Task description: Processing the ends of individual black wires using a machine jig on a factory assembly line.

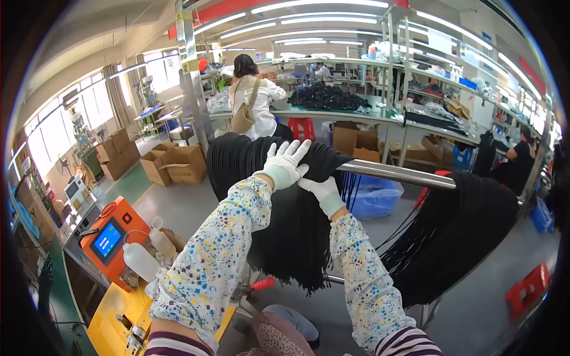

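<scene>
A thick bundle of black cords (288, 237) hangs over a metal rail, its loose ends dangling below. On top of the bundle lies my left hand (286, 165), in a white glove, its fingers spread flat across the cords. Just right of it and a little lower, my right hand (323, 194), also gloved in white, is closed at the bundle's right side. Its fingers are partly hidden among the cords. Patterned sleeve covers run up both forearms.
The bare metal rail (395, 173) leads right to a second black cord bundle (457, 237). An orange machine with a screen (111, 240) stands on the left beside white bottles (141, 261). A red-handled clamp (263, 283) is below. Beyond the rail, a person (255, 98) works at a table.
</scene>
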